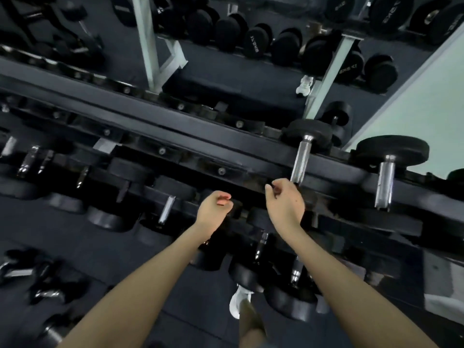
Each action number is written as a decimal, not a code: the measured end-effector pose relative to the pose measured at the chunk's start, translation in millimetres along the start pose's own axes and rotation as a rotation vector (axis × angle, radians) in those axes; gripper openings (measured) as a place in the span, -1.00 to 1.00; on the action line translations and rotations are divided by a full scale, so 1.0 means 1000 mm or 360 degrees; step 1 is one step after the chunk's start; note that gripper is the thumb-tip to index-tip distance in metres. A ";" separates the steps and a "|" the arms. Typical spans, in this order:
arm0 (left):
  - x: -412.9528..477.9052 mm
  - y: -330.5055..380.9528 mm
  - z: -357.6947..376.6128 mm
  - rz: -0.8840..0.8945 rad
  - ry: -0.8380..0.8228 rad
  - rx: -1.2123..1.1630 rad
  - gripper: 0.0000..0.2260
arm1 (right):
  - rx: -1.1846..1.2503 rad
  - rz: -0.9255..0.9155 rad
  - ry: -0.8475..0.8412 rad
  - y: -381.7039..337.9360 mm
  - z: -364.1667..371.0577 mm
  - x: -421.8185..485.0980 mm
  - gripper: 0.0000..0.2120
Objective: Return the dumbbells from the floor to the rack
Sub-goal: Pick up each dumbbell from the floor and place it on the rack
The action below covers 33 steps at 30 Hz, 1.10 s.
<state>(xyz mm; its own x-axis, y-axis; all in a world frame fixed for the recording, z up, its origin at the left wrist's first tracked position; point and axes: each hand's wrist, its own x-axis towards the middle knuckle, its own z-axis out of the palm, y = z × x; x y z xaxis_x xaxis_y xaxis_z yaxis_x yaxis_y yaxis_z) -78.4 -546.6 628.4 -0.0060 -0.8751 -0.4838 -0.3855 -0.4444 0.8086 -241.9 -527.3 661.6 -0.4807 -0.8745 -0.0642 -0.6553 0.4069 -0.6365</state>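
Observation:
A black tiered dumbbell rack (pixel 175 144) runs across the view. On its top tier lie two black dumbbells with chrome handles, one (pixel 301 156) just beyond my right hand and another (pixel 385 177) further right. My right hand (pixel 285 202) hovers at the near end of the first dumbbell's handle, fingers loosely curled and holding nothing. My left hand (pixel 213 209) hangs beside it over the rack's front rail, also loosely curled and empty. Several dumbbells (pixel 37 285) lie on the dark floor at lower left.
Lower tiers hold several more black dumbbells (pixel 165 209). A mirror behind the rack reflects the racked weights (pixel 251 38) and a white shoe. My own white shoe (pixel 238 301) stands on the floor close to the rack's base. A pale wall (pixel 426 101) is at right.

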 end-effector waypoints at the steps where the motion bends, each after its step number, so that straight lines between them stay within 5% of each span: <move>1: -0.015 -0.016 -0.014 -0.0018 0.0021 0.0005 -0.88 | -0.0017 -0.0009 -0.0082 -0.004 0.009 -0.021 -0.76; 9: -0.167 -0.196 -0.137 -0.0266 0.0194 0.0084 -0.84 | 0.0142 0.0165 -0.0755 -0.013 0.100 -0.226 -0.72; 17: -0.280 -0.382 -0.216 -0.0824 0.0440 0.0070 -0.89 | 0.0151 0.0298 -0.1287 0.002 0.194 -0.391 -0.75; 25: -0.284 -0.494 -0.231 -0.1184 0.0507 0.0110 -0.86 | -0.0142 0.0224 -0.1669 0.006 0.297 -0.440 -0.70; 33: -0.240 -0.623 -0.243 -0.1528 0.0783 -0.0342 -0.78 | -0.0440 0.0227 -0.1890 0.049 0.435 -0.484 -0.74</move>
<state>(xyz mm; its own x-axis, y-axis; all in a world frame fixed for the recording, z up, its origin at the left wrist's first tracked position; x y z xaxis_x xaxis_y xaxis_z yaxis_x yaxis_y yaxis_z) 387.0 -106.3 322.2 0.5970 -0.1070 -0.7951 0.1361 -0.9632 0.2317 212.6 -199.0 327.2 0.1767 -0.4563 -0.8721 -0.8112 0.4343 -0.3916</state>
